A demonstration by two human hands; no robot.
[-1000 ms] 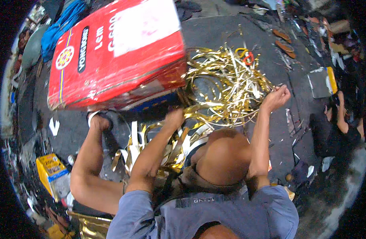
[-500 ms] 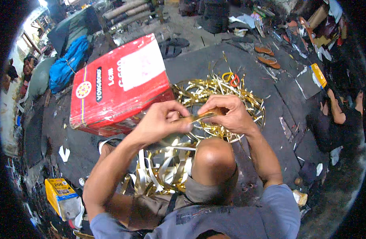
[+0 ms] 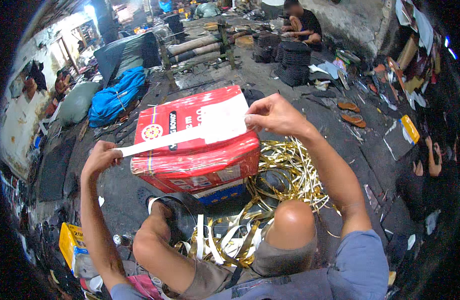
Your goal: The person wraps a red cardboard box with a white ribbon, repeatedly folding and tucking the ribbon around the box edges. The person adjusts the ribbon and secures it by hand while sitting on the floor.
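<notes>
A white strip (image 3: 162, 142) is drawn out in front of the red carton (image 3: 190, 112), its left end pinched in my left hand (image 3: 103, 157). Toward the right the strip blends into a white patch on the carton's top. My right hand (image 3: 277, 116) closes finger and thumb at that side, seemingly on the strip's other end. A tangled heap of gold and white strips (image 3: 295, 172) lies right of the carton. More loose gold and white strips (image 3: 227, 237) lie between my legs.
A blue box (image 3: 222, 194) sits under the red carton. Blue wrapped bundle (image 3: 117, 97) lies far left, brown sandals (image 3: 352, 120) on the right. Yellow boxes (image 3: 72, 245) stand at both sides. Another person (image 3: 305, 27) sits at the back near black stacks (image 3: 292, 60).
My hands, close together over the gold heap before, have moved wide apart, with a white strip stretched between them across the carton. The view has tilted up, showing more of the room.
</notes>
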